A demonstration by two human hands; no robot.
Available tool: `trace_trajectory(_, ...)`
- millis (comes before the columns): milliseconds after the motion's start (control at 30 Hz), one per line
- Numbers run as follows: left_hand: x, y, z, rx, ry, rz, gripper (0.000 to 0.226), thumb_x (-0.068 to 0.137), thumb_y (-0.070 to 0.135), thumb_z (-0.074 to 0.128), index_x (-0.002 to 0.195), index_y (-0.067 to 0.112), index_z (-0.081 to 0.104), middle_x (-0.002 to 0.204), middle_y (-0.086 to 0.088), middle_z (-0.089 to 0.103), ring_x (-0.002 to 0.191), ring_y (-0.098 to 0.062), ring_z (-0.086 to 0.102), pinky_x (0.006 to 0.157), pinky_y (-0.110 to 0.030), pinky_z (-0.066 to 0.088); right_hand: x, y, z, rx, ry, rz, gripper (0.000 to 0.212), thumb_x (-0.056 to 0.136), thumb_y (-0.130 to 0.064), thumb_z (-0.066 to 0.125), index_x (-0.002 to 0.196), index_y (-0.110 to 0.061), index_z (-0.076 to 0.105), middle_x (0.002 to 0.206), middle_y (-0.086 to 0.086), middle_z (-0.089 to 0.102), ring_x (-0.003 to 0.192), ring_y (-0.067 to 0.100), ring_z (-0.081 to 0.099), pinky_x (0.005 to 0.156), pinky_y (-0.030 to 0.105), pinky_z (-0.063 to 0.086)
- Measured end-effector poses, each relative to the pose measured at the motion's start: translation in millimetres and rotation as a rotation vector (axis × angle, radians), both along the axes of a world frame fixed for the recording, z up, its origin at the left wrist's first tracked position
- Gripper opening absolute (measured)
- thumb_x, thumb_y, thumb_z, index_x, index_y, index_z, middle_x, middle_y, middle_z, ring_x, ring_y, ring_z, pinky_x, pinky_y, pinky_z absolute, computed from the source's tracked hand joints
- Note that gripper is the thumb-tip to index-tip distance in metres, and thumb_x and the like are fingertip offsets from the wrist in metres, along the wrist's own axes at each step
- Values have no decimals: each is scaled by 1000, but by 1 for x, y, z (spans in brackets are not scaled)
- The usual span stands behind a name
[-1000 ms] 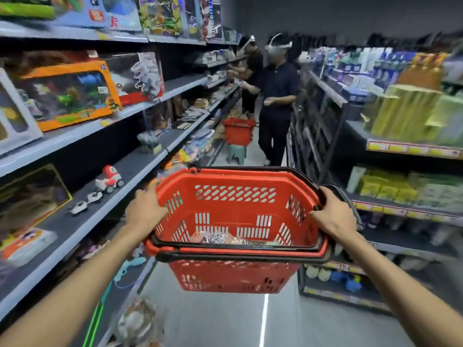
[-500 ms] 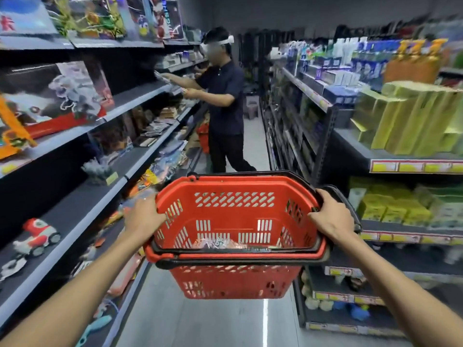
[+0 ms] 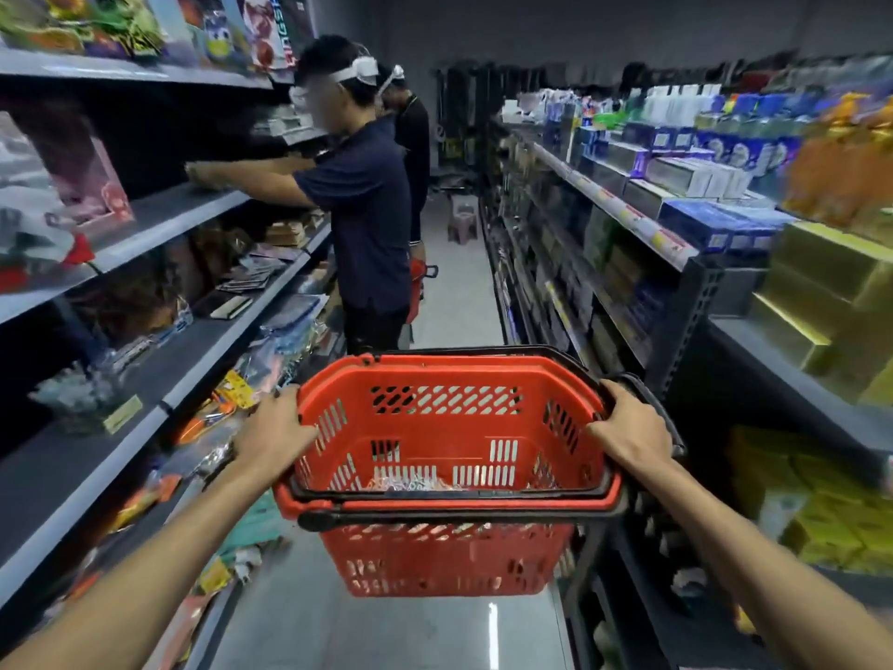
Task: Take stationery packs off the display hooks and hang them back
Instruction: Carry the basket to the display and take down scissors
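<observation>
Red baskets, two: held basket (image 3: 449,563), far basket (image 3: 421,275). Hands, two: left hand (image 3: 273,435), right hand (image 3: 628,430). People ahead, two: nearer person (image 3: 360,205), farther person (image 3: 414,133). Stool (image 3: 461,220), one. Packs (image 3: 410,483) in held basket: perhaps several, too blurred to count.

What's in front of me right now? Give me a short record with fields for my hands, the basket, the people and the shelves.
left: left hand grips the left rim of the red basket
right: right hand grips its right rim
contents: wrapped items on the bottom, kind unclear
ahead: person in dark shirt reaching into the left shelves; second person behind
right side: right shelves stocked with boxes
aisle end: small stool
</observation>
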State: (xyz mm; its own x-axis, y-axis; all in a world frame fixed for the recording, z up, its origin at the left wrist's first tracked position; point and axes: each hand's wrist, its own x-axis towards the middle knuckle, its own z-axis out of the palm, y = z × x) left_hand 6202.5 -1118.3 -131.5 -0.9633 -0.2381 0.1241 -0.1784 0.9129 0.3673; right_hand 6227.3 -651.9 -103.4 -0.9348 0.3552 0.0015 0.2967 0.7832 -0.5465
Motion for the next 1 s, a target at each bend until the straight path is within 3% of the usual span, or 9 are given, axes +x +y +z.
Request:
trace_trajectory(233,-164,-9,11,21,1,-38,38,71,24,64,107,23,52,92,-7,60,76,-33,64,65,-41,56,-155,-14,3,66,-39,-58,82,68,-38,74,144,-28,43,116,15,71,103,39,68,85,42,54)
trace_trajectory(400,-277,-1,9,53,43,-37,47,66,28,53,113,32,54,96,-6,63,83,-37,66,70,-44,57,-259,-3,-2,84,-134,-158,72,57,-47,77,120,-16,57,106,15,70,96,38,68,78,41,55)
trace_trajectory(533,-362,18,2,54,64,-41,54,76,22,56,130,26,54,110,-14,61,95,-42,64,76,-43,54,-343,10,-11,98,-138,-202,59,61,-45,80,104,-10,61,103,17,71,94,38,68,72,37,50)
trace_trajectory(633,-430,38,-7,50,80,-41,56,81,17,57,137,24,51,116,-18,58,102,-46,63,85,-48,53,-412,27,-25,97,-116,-217,65,66,-49,84,111,-7,62,111,21,71,103,41,68,80,41,53)
trace_trajectory(767,-519,64,-12,27,56,-32,54,86,18,56,139,25,48,117,-16,55,102,-46,63,82,-47,49,-506,50,-33,72,-117,-242,72,71,-49,86,122,-6,59,122,24,68,114,43,65,90,45,52)
trace_trajectory(1000,-658,92,-9,35,38,-5,52,89,22,56,141,24,47,117,-17,55,99,-45,63,83,-49,50,-652,72,-26,77,-99,-208,67,72,-45,83,121,-8,56,119,23,68,111,44,65,86,46,53)
